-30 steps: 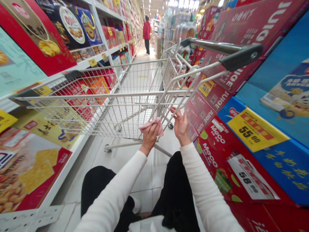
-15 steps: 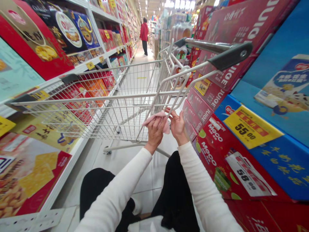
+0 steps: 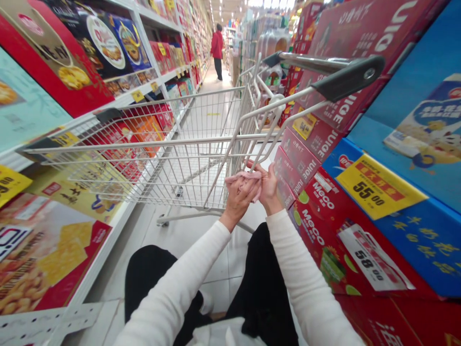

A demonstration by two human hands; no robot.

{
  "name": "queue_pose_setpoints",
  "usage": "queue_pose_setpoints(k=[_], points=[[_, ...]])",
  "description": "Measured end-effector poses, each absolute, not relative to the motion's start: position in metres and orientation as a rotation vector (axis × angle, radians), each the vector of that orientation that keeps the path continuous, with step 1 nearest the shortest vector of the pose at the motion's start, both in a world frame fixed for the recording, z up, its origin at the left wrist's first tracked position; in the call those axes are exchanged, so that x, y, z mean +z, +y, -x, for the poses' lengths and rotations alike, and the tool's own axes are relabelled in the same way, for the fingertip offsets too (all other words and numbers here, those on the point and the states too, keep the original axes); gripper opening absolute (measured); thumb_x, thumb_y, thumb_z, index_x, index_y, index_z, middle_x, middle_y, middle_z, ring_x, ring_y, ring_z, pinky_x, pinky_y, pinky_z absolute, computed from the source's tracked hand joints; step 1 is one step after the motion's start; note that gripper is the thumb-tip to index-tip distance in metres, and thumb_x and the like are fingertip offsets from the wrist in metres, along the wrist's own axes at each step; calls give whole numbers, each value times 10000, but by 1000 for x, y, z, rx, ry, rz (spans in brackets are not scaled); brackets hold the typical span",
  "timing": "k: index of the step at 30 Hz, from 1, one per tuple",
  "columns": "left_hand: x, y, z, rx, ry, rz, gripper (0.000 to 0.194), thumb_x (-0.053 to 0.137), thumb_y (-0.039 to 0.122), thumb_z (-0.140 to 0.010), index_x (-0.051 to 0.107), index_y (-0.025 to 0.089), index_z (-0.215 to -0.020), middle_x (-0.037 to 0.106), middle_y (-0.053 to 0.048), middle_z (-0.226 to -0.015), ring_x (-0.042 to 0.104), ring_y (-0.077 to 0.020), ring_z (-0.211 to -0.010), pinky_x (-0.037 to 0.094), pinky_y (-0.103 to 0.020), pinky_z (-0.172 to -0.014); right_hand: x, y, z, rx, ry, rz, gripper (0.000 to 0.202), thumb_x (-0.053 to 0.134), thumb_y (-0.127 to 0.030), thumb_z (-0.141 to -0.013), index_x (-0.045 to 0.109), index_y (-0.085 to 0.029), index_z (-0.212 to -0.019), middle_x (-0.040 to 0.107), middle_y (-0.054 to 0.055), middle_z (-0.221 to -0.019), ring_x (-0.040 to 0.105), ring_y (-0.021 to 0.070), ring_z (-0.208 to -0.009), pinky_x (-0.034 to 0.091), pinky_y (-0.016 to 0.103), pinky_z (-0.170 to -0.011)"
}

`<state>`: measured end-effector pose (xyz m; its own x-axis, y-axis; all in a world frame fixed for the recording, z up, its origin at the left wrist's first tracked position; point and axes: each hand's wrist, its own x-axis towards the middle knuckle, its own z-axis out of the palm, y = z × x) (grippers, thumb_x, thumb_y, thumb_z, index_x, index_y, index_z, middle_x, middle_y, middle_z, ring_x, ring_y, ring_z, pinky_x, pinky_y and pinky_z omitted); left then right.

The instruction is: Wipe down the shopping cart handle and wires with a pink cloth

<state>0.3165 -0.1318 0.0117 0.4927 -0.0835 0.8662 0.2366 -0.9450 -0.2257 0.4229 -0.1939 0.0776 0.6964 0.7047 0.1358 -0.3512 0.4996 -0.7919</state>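
Pink cloth (image 3: 255,177), crumpled with its longer spread running left to right, sits between two bare hands in a supermarket aisle. Fingers of the left hand (image 3: 238,198) are together, clamped over the cloth from the left; the right hand (image 3: 270,186), palm turned up and fingers loosely apart, is at its right edge. Just beyond the cloth, on the far side, slant the bars at the handle end of a wire shopping cart (image 3: 154,143). Right fingertips are nearer to those bars than the left; whether they touch metal cannot be told. At right, the cart's push handle (image 3: 349,79) rises near stacked red MECO cartons (image 3: 311,228). Far down the aisle stands a person in a red jacket (image 3: 216,45).
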Motion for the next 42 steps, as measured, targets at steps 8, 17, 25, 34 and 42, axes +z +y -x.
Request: queue_pose_setpoints(k=[8, 17, 25, 34, 42], points=[[-46, -114, -279, -1446, -136, 2565, 413, 487, 138, -1028, 627, 275, -1392, 694, -90, -1225, 617, -247, -1254, 509, -446, -1094, 87, -200, -420, 616, -571, 857, 780, 154, -638, -1046, 785, -246, -810, 777, 41, -1142, 659, 213, -1211, 405, 440, -1157], [-90, -88, -267, -1272, -38, 2683, 372, 477, 162, -1028, 644, 270, -1343, 660, -83, -1141, 614, -224, -1158, 481, -459, -1078, 77, -195, -411, 638, -489, 773, 733, 172, -630, -1048, 783, -271, -860, 794, 9, -1087, 663, 199, -1161, 442, 411, -1097], [-106, -79, -235, -1225, 46, 2676, 362, 494, 126, -1009, 632, 273, -1310, 677, -60, -1179, 596, -197, -1226, 467, -436, -1128, 78, -193, -408, 582, -484, 794, 718, 194, -624, -1043, 791, -278, -844, 785, 11, -1044, 671, 188, -1107, 465, 369, -1016], [-99, -72, -261, -1301, -87, 2660, 312, 579, 183, -1001, 683, 356, -1239, 638, -52, -1164, 548, -216, -1260, 432, -499, -1172, 80, -197, -407, 544, -516, 837, 709, 237, -655, -1026, 783, -259, -808, 785, 39, -1045, 674, 199, -1115, 476, 371, -977], [-124, -80, -219, -1290, -115, 2666, 290, 549, 188, -1010, 705, 345, -1198, 664, -35, -1079, 575, -184, -1093, 472, -389, -1087, 78, -197, -409, 560, -523, 822, 704, 228, -614, -1039, 811, -270, -846, 785, 29, -1086, 672, 186, -1131, 486, 356, -970]])
